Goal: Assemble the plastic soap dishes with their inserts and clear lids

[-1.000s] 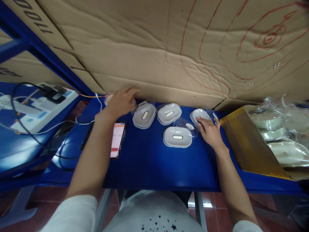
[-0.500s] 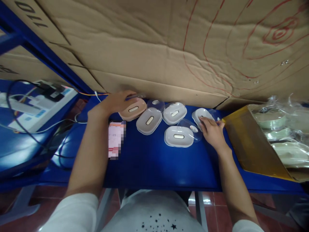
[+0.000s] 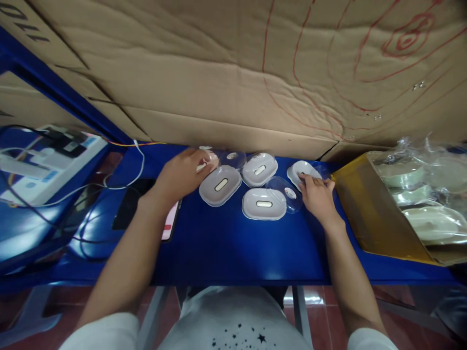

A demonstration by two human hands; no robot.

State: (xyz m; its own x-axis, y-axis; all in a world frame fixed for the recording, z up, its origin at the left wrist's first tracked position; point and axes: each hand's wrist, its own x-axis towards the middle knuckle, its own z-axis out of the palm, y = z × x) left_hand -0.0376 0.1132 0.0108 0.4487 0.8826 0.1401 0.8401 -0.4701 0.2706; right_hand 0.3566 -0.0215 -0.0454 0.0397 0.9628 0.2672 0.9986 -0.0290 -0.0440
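My left hand [image 3: 184, 176] reaches over the pinkish dish [image 3: 210, 160] at the left end of the group, its fingertips bent onto it; whether it grips anything is hidden. My right hand [image 3: 318, 195] rests with bent fingers on the rightmost grey dish [image 3: 296, 170]; its grip is unclear. Between the hands lie more grey oval dishes: one at left [image 3: 228, 178], one at the back [image 3: 268, 164], one in front [image 3: 251, 206]. Round clear lids with stickers lie beside them, one behind [image 3: 239, 159] and one at the front [image 3: 282, 187].
An open carton [image 3: 352, 204] at right holds pale green dishes [image 3: 434, 224] in plastic wrap. A phone [image 3: 169, 226] lies partly under my left forearm. Further left are a white power strip [image 3: 40, 177] and cables. A cardboard wall [image 3: 204, 97] stands behind the blue table [image 3: 226, 253].
My left hand has come down onto the pinkish dish, covering more of it, and the thin item it held above is no longer distinct. My right hand stays at the rightmost dish. The view has shifted slightly.
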